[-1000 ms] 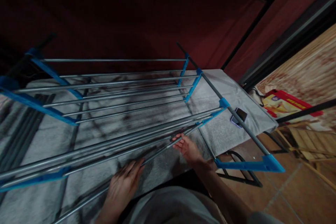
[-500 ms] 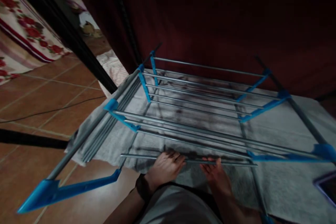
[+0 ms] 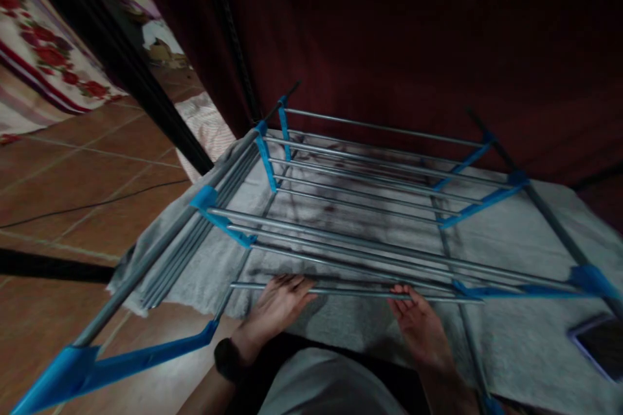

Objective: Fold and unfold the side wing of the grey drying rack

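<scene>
A grey metal tube [image 3: 353,292] lies crosswise in front of me, both hands on it. My left hand [image 3: 281,303], with a dark watch on the wrist, is closed over its left part from above. My right hand [image 3: 416,321] grips it further right, palm turned up and fingers curled around it. Just beyond stands a partly assembled rack [image 3: 370,243] of metal tubes with blue plastic brackets. At the near left, a blue bracket [image 3: 146,356] has no crossbar across to the right side. The tube's left end is free of that bracket.
Several loose tubes [image 3: 195,253] lie side by side on a grey blanket [image 3: 525,350] at the left. A phone [image 3: 601,343] rests at the right. Dark red fabric [image 3: 413,39] hangs behind; black poles [image 3: 117,65] and a cable [image 3: 97,203] are at the left.
My hands have spread apart along the tube, the left sliding left and the right moving right. The tube has shifted slightly to the right.
</scene>
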Tool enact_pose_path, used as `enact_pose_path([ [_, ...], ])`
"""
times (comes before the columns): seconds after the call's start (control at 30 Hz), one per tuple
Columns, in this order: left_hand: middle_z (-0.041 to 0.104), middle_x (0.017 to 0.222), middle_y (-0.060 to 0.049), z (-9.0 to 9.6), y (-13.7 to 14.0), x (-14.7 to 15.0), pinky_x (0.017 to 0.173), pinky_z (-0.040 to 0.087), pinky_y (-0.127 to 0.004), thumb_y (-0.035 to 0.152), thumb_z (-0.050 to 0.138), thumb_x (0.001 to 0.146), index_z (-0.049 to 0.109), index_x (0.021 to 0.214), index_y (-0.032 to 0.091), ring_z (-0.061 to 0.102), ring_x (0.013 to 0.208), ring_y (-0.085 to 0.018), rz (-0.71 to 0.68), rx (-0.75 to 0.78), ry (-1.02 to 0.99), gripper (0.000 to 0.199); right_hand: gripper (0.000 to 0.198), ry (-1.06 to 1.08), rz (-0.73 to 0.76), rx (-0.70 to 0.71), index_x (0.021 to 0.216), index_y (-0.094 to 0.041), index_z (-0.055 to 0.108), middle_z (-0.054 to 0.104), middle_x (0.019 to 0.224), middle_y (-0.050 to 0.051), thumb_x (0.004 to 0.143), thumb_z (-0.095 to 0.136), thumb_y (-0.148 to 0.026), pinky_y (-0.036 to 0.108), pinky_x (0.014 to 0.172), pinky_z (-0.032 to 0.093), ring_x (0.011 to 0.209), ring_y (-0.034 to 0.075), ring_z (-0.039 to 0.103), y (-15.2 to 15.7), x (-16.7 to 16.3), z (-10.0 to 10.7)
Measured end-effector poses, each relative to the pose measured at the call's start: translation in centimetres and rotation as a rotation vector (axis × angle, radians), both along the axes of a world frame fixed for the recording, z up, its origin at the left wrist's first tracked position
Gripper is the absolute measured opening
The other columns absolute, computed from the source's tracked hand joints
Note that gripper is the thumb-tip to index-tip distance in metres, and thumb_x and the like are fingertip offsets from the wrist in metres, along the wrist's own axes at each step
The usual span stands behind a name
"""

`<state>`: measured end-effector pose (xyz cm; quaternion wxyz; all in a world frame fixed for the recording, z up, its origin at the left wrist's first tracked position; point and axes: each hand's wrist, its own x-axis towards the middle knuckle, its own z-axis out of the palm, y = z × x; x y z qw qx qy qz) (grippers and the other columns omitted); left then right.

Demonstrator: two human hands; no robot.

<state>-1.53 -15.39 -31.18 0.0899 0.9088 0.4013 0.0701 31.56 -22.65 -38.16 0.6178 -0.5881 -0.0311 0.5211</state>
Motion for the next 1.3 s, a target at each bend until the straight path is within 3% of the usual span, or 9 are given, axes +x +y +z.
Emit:
enact_pose_path([
  [0.2, 0.081, 0.101, -0.002, -4.8, 1.7, -3.3, 0.077, 0.063, -0.031, 0.048, 0.04, 0.108, 0.077, 0.112, 0.027, 0.078, 0.088, -0.02, -0.063, 0.273, -0.14, 0.043, 0.021, 0.142, -0.079, 0.116, 0.081, -0.027, 0.069, 0.075, 0.084, 0.0, 0.072, 0.086, -0.036, 0.036, 0.082, 0.059, 0.084, 0.02, 0.073, 1.4, -1.8, 2.4],
  [0.3, 0.081, 0.108, -0.001, -7.7, 2.7, -4.9, 0.082, 0.062, -0.032, 0.04, 0.035, 0.106, 0.076, 0.119, 0.031, 0.077, 0.092, -0.021, -0.098, 0.357, -0.155, 0.044, 0.021, 0.183, -0.088, 0.176, 0.082, -0.025, 0.069, 0.074, 0.085, 0.0, 0.074, 0.085, -0.035, 0.033, 0.083, 0.058, 0.084, 0.018, 0.072, 1.7, -2.2, 3.5],
  [0.4, 0.08, 0.116, 0.001, -9.1, 3.3, -6.4, 0.084, 0.06, -0.03, 0.03, 0.038, 0.102, 0.076, 0.124, 0.037, 0.076, 0.099, -0.02, -0.212, 0.418, -0.105, 0.044, 0.02, 0.209, -0.081, 0.207, 0.083, -0.024, 0.07, 0.075, 0.086, 0.0, 0.074, 0.085, -0.034, 0.032, 0.085, 0.056, 0.086, 0.017, 0.071, 1.8, -2.4, 4.5],
  [0.5, 0.079, 0.121, 0.002, -9.3, 3.5, -7.2, 0.087, 0.06, -0.029, 0.018, 0.04, 0.095, 0.075, 0.126, 0.039, 0.075, 0.106, -0.019, -0.291, 0.402, -0.064, 0.051, 0.019, 0.209, -0.074, 0.234, 0.082, -0.024, 0.071, 0.074, 0.085, 0.0, 0.074, 0.085, -0.033, 0.031, 0.085, 0.056, 0.085, 0.017, 0.071, 2.1, -2.3, 5.0],
  [0.7, 0.079, 0.122, 0.0, -9.4, 3.1, -6.9, 0.094, 0.06, -0.034, 0.011, 0.031, 0.095, 0.078, 0.12, 0.034, 0.073, 0.113, -0.021, -0.178, 0.308, -0.06, 0.058, 0.021, 0.17, -0.083, 0.228, 0.082, -0.024, 0.07, 0.075, 0.086, 0.001, 0.072, 0.086, -0.034, 0.034, 0.087, 0.055, 0.087, 0.02, 0.07, 2.4, -1.6, 4.9],
  [0.87, 0.08, 0.117, 0.001, -9.6, 3.4, -6.9, 0.083, 0.06, -0.029, 0.018, 0.034, 0.099, 0.077, 0.121, 0.037, 0.076, 0.102, -0.019, -0.252, 0.4, -0.118, 0.053, 0.021, 0.169, -0.071, 0.234, 0.083, -0.024, 0.07, 0.074, 0.087, 0.002, 0.073, 0.085, -0.035, 0.034, 0.087, 0.055, 0.087, 0.02, 0.07, 2.3, -1.4, 4.8],
  [1.0, 0.079, 0.121, 0.0, -9.7, 3.2, -6.9, 0.091, 0.061, -0.034, 0.024, 0.033, 0.102, 0.077, 0.123, 0.036, 0.075, 0.108, -0.022, -0.159, 0.286, -0.083, 0.05, 0.018, 0.188, -0.074, 0.23, 0.081, -0.024, 0.07, 0.074, 0.085, 0.001, 0.074, 0.083, -0.034, 0.033, 0.085, 0.055, 0.085, 0.019, 0.07, 2.5, -1.3, 4.8],
  [1.17, 0.08, 0.116, 0.003, -10.4, 3.9, -7.3, 0.081, 0.061, -0.027, 0.027, 0.04, 0.101, 0.076, 0.122, 0.039, 0.077, 0.101, -0.019, -0.239, 0.357, -0.143, 0.044, 0.017, 0.163, -0.056, 0.245, 0.083, -0.025, 0.07, 0.075, 0.086, 0.0, 0.076, 0.082, -0.035, 0.036, 0.09, 0.055, 0.088, 0.019, 0.07, 2.6, -1.2, 4.7],
  [1.3, 0.081, 0.116, 0.002, -10.7, 4.2, -7.5, 0.082, 0.06, -0.026, 0.028, 0.04, 0.101, 0.075, 0.126, 0.037, 0.077, 0.1, -0.019, -0.211, 0.295, -0.134, 0.045, 0.015, 0.193, -0.069, 0.228, 0.082, -0.025, 0.071, 0.075, 0.084, 0.0, 0.074, 0.082, -0.033, 0.035, 0.09, 0.055, 0.087, 0.019, 0.069, 2.7, -1.1, 4.5],
])
